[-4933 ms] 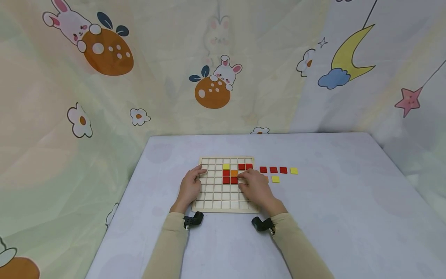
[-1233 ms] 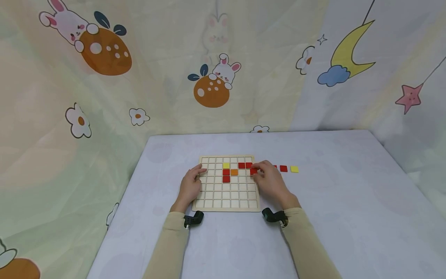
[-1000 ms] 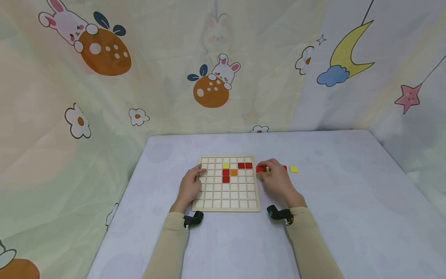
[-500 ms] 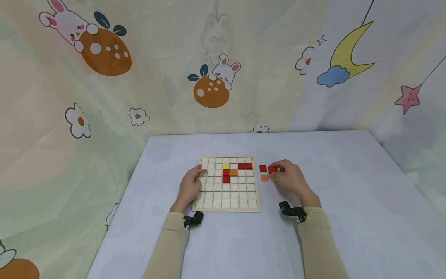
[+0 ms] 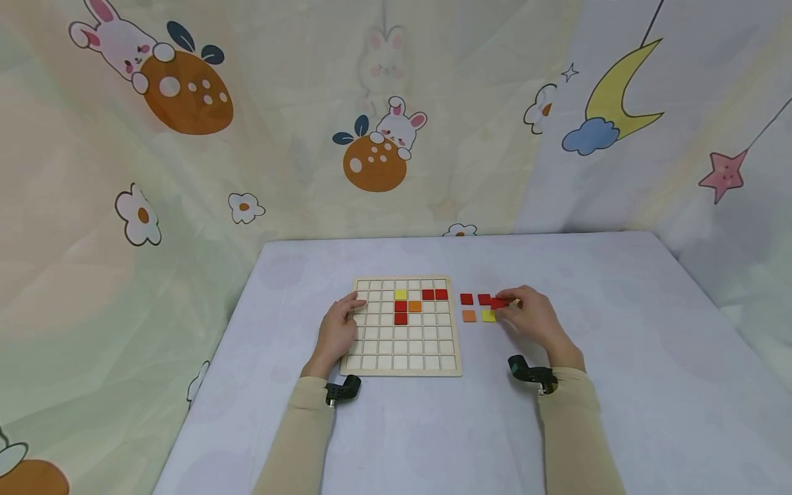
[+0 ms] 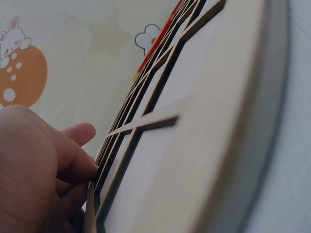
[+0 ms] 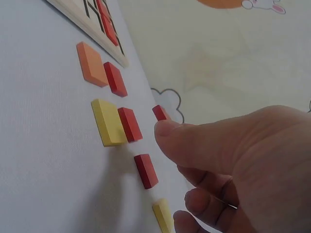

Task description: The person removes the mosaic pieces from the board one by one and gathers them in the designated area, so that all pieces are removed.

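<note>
In the head view, a wooden grid board lies on the table. My left hand holds its left edge; in the left wrist view, fingertips meet the edge. Thumb and finger of my right hand pinch a small red tile, raised above the table right of the board. Below it in the right wrist view lie red tiles and a yellow tile. On the board sit a yellow tile, an orange tile and several red tiles.
Two loose red tiles and an orange tile lie by the board's right edge. Another yellow tile lies beyond the last red one, mostly covered by my hand in the head view. A patterned cloth hangs behind the table.
One red tile has left the board's middle. Pinching a red tile, my right hand has moved right, off the board and over the loose tiles. My left hand has stayed in place.
</note>
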Tool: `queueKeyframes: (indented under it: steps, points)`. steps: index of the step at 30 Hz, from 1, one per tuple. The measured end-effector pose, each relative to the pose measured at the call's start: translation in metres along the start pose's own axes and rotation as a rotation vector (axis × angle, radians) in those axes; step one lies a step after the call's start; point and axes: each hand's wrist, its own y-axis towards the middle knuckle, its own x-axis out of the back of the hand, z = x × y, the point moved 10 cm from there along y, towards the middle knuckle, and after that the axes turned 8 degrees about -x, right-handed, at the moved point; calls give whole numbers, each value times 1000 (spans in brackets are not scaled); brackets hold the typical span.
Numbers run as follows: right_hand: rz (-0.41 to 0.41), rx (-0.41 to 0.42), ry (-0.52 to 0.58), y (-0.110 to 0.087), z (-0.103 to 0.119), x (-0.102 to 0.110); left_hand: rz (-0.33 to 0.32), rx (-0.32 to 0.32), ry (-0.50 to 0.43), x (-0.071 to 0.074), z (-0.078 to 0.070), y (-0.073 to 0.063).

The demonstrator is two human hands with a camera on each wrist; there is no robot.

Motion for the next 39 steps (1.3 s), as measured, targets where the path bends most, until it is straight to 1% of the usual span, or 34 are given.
queueKeyframes:
  steps: [9,16,23,39]
  points:
    - [42,-65,-17,3,-18,-3,0,-4,10,1,-1,0]
    - [49,-45,-30,1,-18,1,4,6,-4,0,0,-1]
    - [72,-49,-31,2,-21,0,8,18,-6,-1,1,-1]
    - [105,-64,-48,1,-23,-5,-3,7,5,-1,1,0]
